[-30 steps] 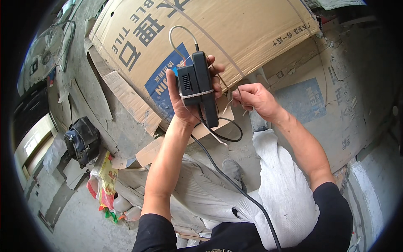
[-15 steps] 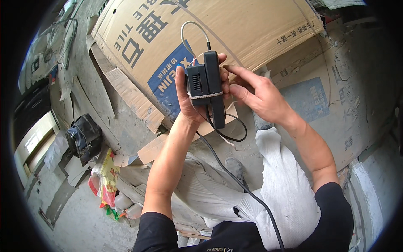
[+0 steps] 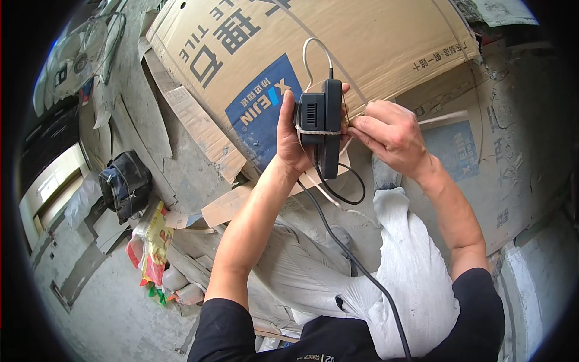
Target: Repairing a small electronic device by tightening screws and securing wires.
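Note:
My left hand (image 3: 294,143) grips a black box-shaped power adapter (image 3: 319,123) from behind and holds it upright in front of me. A pale band runs around the adapter's middle. A black cord (image 3: 356,265) hangs from its lower end and loops down past my lap. A thin white wire (image 3: 312,51) arcs up from its top. My right hand (image 3: 386,134) is closed at the adapter's right edge, its fingertips pinching the pale band or a thin wire there; which one I cannot tell.
Large flattened cardboard boxes (image 3: 338,42) with blue panels cover the dusty concrete floor ahead. A black bag (image 3: 125,184) lies at the left, with colourful wrappers (image 3: 155,241) below it. A fan (image 3: 78,51) stands at the far upper left. My grey trousers (image 3: 410,283) fill the lower middle.
Both hands have lifted the adapter slightly up and to the right. My right hand has closed in from beside the adapter onto its right edge.

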`<state>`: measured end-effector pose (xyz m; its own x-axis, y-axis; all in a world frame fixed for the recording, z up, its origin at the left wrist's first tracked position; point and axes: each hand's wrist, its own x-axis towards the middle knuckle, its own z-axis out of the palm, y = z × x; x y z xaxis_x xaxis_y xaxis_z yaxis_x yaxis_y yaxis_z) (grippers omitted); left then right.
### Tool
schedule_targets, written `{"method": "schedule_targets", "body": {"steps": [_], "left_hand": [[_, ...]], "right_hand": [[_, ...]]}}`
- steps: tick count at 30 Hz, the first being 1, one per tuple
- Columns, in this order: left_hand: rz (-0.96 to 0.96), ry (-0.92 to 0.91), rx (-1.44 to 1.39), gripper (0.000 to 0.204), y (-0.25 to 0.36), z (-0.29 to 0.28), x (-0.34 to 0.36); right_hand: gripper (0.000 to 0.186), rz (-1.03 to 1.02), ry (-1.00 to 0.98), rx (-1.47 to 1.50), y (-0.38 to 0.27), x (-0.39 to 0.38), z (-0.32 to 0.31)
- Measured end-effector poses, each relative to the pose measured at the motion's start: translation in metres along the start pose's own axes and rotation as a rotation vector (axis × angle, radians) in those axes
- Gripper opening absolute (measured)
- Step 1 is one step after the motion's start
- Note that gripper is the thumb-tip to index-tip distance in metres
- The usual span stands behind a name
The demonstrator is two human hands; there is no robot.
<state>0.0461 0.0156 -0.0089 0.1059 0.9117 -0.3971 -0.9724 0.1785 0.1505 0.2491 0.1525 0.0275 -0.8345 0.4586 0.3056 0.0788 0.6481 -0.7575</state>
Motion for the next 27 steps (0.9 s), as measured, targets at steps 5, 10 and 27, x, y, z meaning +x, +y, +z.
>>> {"method": "schedule_targets", "body": {"steps": [5, 10, 27], "left_hand": [[-0.037, -0.043, -0.063, 0.118, -0.002, -0.003, -0.003], [-0.059, 0.003, -0.008, 0.119, -0.003, -0.006, -0.001], [-0.003, 0.194, 0.097, 0.116, -0.005, -0.007, -0.001]], "right_hand": [[0.009, -0.04, -0.077, -0.246, 0.003, -0.012, 0.002], [0.025, -0.155, -0.092, -0.355, 0.013, -0.015, -0.008], [0.013, -0.17, -0.083, -0.289, 0.006, -0.005, -0.017]]}}
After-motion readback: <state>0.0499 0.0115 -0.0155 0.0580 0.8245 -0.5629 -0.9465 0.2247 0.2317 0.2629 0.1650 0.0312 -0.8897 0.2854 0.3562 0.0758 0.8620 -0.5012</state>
